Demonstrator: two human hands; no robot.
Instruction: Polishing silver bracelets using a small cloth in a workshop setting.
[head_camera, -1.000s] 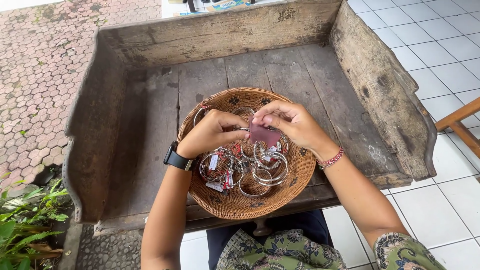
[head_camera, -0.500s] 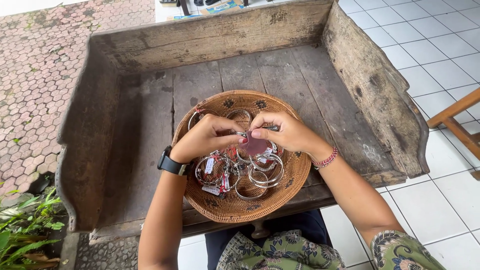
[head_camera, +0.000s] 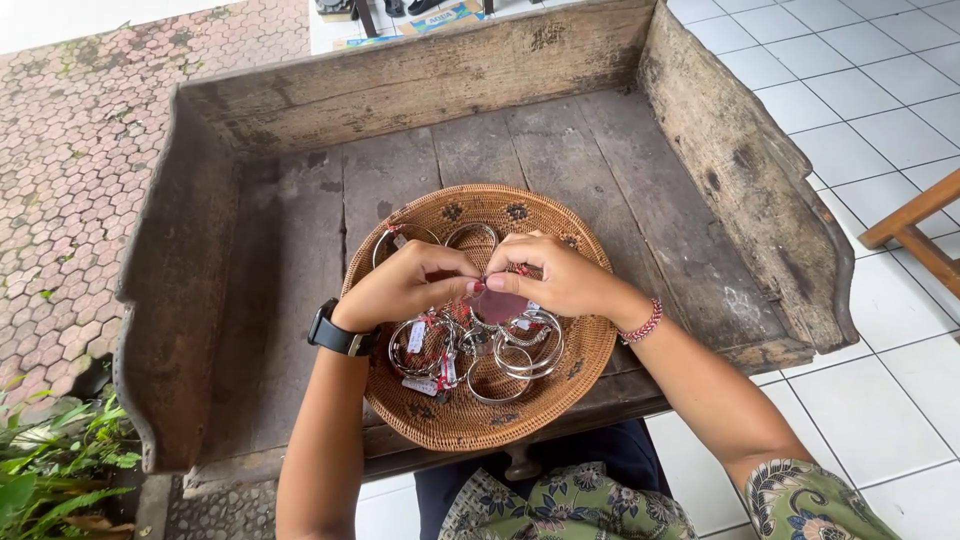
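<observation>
Bench (head_camera: 560, 150) of weathered grey timber fills most of the view: plank seat, high back board, chunky side boards, surfaces cracked and stained. White square floor tiles (head_camera: 880, 90) lie to the right of it; reddish hexagonal paving (head_camera: 70, 170) to the left, with green leaves (head_camera: 50, 470) at the lower left corner. Edge of a light wooden frame (head_camera: 915, 225) enters at far right. On the seat planks, toward the front edge, sits a round woven tray (head_camera: 570, 370), tan with small dark motifs near the rim. Inside it: a heap of silver-coloured bangles (head_camera: 520, 350), several carrying small white tags (head_camera: 417, 337) on red string; two more bangles lie apart near the far rim. Both hands meet over the tray's centre. Left hand (head_camera: 405, 285), black watch (head_camera: 335, 335) at the wrist, is curled, thumb and forefinger pinched together at the top of a small pink pouch (head_camera: 500, 305). Right hand (head_camera: 565, 280), red-and-white beaded bracelet (head_camera: 642, 322) at the wrist, is likewise curled and pinches the same top edge; fingertips of the two hands touch. Pouch hangs just above the bangle heap, flat, rounded, dusky pink; whether it rests on the bangles cannot be told.
</observation>
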